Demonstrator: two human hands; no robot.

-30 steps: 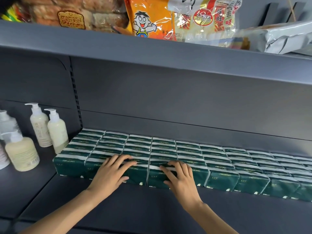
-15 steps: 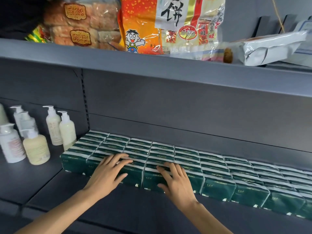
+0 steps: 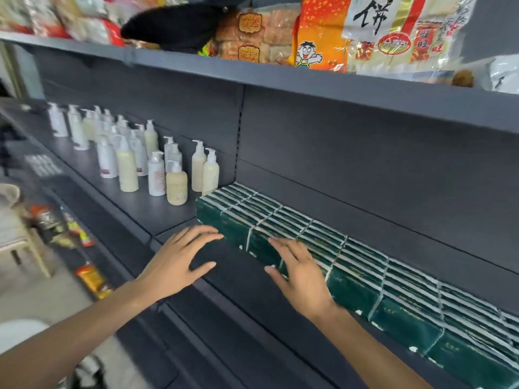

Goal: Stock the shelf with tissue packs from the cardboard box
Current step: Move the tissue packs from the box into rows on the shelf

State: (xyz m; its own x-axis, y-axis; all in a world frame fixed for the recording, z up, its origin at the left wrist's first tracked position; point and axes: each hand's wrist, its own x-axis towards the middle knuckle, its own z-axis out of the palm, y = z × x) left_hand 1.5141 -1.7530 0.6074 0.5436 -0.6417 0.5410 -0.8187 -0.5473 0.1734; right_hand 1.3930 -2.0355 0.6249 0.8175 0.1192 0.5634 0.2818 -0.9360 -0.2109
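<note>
1. Grey metal shelving [image 3: 174, 209] in a shop, snack bags [image 3: 323, 32] crowding the tier above.
2. Far left on the shelf: pump bottles [image 3: 157, 169] standing in a loose cluster, just beside the near end of the tissue block.
3. Left hand [image 3: 179, 256] over bare shelf in front of the packs, fingers spread and straight, holding nothing; fingertips at the front face of the end pack, contact too close to call.
4. Tissue packs [image 3: 365, 265] laid in one flat green block, long axis running from the bottles away to the right along the shelf.
5. Right hand [image 3: 302, 273] resting flat on the front row, fingers extended, gripping nothing.
6. No cardboard box in view; probably behind or below, so next fetch likely falls to either hand.
</note>
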